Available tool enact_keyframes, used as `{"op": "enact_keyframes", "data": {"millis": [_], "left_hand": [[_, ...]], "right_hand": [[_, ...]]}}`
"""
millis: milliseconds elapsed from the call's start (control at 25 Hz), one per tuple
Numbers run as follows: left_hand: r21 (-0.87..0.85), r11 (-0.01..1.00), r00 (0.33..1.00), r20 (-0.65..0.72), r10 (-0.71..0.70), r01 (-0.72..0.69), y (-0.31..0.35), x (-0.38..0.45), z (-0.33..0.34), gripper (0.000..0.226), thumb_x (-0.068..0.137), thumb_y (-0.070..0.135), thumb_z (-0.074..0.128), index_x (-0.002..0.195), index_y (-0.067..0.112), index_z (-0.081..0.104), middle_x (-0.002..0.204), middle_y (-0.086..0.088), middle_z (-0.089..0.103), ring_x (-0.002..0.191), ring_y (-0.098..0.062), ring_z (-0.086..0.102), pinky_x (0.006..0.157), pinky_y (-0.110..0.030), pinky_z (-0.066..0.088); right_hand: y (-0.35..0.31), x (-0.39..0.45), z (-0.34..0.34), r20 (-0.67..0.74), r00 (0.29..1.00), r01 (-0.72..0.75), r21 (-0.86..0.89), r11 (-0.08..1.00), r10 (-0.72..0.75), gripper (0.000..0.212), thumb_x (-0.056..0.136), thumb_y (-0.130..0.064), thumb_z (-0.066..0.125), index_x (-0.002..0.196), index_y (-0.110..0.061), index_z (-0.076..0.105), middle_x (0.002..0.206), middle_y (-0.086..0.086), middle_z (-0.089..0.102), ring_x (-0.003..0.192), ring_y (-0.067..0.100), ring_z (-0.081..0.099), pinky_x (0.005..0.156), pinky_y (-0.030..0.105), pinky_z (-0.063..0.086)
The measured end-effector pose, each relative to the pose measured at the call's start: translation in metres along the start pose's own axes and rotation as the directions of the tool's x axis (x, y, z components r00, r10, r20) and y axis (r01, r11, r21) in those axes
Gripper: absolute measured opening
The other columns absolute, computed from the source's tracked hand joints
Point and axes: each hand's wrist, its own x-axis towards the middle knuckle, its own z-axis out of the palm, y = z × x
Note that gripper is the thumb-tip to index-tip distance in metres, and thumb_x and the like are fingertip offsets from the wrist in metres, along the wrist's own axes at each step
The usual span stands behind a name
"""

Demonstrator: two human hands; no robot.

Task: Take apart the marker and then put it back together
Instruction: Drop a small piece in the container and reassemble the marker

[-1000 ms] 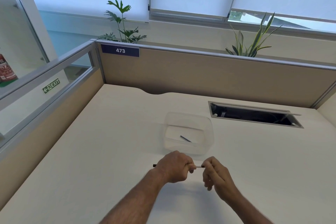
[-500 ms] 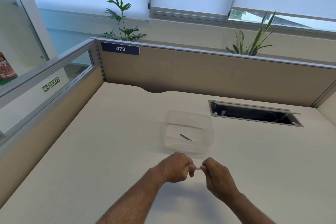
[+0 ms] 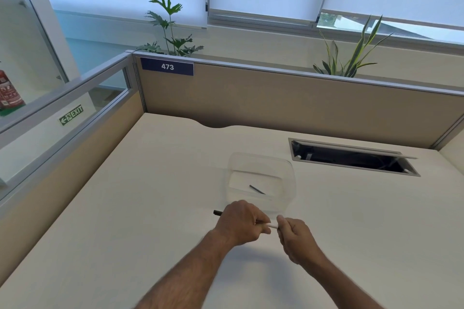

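Note:
Both hands hold the marker point(image 3: 271, 225) just above the desk. Its white barrel shows between the hands and its dark end sticks out to the left of my left hand point(image 3: 239, 224), which is closed around the body. My right hand point(image 3: 295, 237) pinches the barrel's right end with thumb and fingertips; what lies inside that hand is hidden. Just behind the hands stands a clear plastic container point(image 3: 288, 170) with a thin dark rod point(image 3: 256, 189) lying on its floor.
The cream desk point(image 3: 150, 208) is walled by beige partitions at the back and left. An open cable tray point(image 3: 351, 158) is sunk into the desk at the back right. Plants stand behind the back partition.
My hands have drawn slightly apart, showing more white barrel between them. The marker's dark left end, hidden half a second ago, shows again beyond my left hand.

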Motion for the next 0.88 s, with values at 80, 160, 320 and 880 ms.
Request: {"op": "enact_keyframes", "data": {"millis": [80,160,320,880], "left_hand": [[0.048,0.999,1.000,-0.007,0.007,-0.006,-0.001,-0.001,0.002,0.018,0.082,0.041,0.066,0.085,0.025,0.075,0.072,0.001,0.071,0.063,-0.017,0.057,0.057,-0.031,0.048],[0.056,0.998,1.000,-0.011,0.011,-0.011,-0.001,-0.003,0.004,0.020,0.084,0.041,0.065,0.082,0.022,0.073,0.068,-0.001,0.068,0.058,-0.016,0.049,0.053,-0.027,0.039],[0.026,0.999,0.997,0.072,-0.024,0.022,0.002,-0.003,0.001,0.023,0.090,0.037,0.059,0.085,0.019,0.074,0.075,-0.002,0.074,0.062,-0.021,0.057,0.057,-0.030,0.047],[0.017,0.999,0.998,0.045,0.034,-0.035,0.000,-0.002,0.001,0.019,0.087,0.032,0.065,0.077,0.019,0.074,0.067,-0.002,0.071,0.056,-0.016,0.049,0.056,-0.030,0.048]], "right_hand": [[0.000,0.000,-0.004,0.060,0.997,-0.058,0.159,0.986,0.049,0.055,0.104,-0.036,0.042,0.058,-0.011,0.058,0.041,0.004,0.044,0.032,0.018,0.038,0.036,0.021,0.032],[0.002,-0.003,-0.006,0.036,0.999,-0.019,0.169,0.986,0.013,0.045,0.102,-0.038,0.045,0.073,-0.008,0.063,0.046,0.007,0.051,0.038,0.021,0.047,0.037,0.025,0.041],[0.012,-0.007,-0.007,-0.038,0.958,0.275,-0.169,0.946,-0.285,0.024,0.100,-0.021,0.050,0.076,-0.020,0.053,0.053,0.004,0.054,0.046,0.020,0.050,0.045,0.037,0.045],[-0.002,-0.008,0.007,-0.134,0.962,0.191,-0.292,0.937,-0.238,0.050,0.100,-0.009,0.049,0.052,-0.023,0.039,0.047,-0.009,0.034,0.046,0.011,0.029,0.050,0.028,0.026]]}}
